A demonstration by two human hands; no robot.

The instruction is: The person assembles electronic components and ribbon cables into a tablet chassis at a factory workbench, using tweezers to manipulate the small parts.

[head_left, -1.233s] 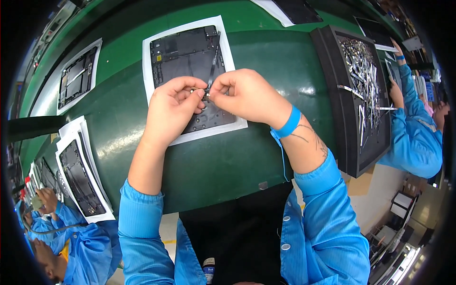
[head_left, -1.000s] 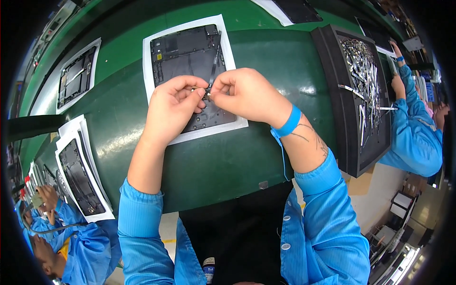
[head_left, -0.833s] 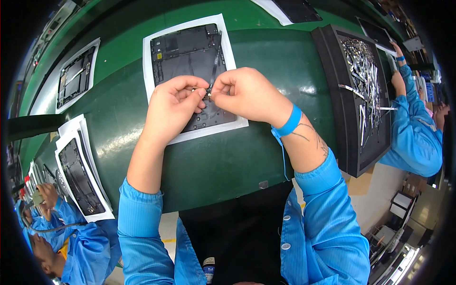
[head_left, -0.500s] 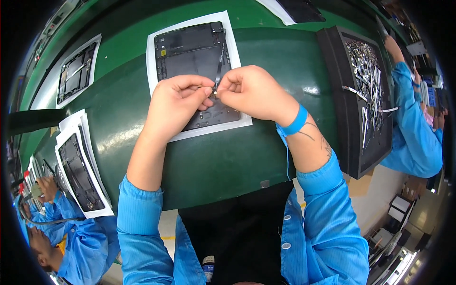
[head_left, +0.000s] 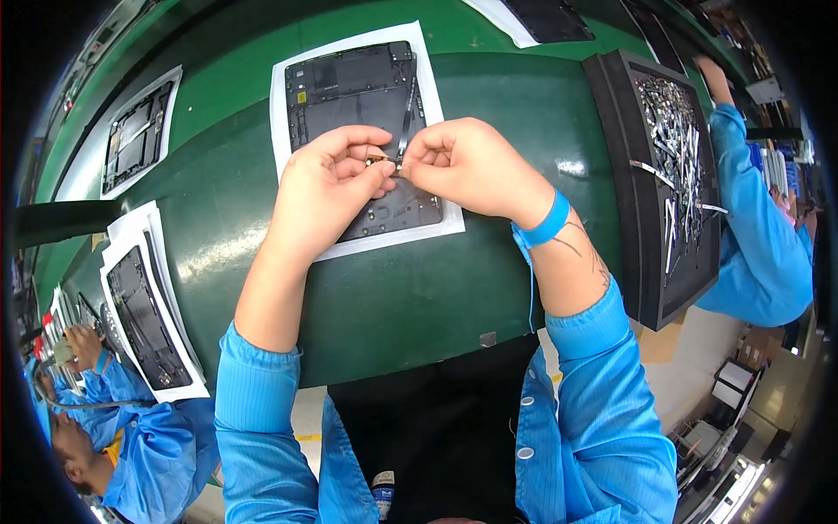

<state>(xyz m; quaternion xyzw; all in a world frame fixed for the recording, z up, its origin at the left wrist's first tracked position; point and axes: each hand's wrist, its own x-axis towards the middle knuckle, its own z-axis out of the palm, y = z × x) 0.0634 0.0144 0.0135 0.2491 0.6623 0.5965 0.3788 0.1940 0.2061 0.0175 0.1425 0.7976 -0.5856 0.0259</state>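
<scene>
A dark tablet housing [head_left: 349, 109] lies on a white sheet [head_left: 279, 122] on the green bench. Over its middle, my left hand [head_left: 319, 188] pinches a small brownish circuit board [head_left: 377, 160] between thumb and fingers. Close beside it, the thumb and forefinger of my right hand [head_left: 471, 170] are pressed together at the lower end of a black flat flex cable [head_left: 407, 113]. This cable runs up along the right side of the housing. Whether board and cable are joined cannot be made out, since fingertips cover the spot.
To the right stands a black foam tray [head_left: 630, 192] heaped with thin flex cables [head_left: 676, 148]. More tablet housings on white sheets lie at left [head_left: 148, 314], far left [head_left: 138, 135] and the far edge [head_left: 554, 17]. Co-workers in blue sit on both sides.
My left hand has turned slightly, and more of the small circuit board shows between the fingers. My right hand has barely moved. At right, the co-worker's arm has shifted a little.
</scene>
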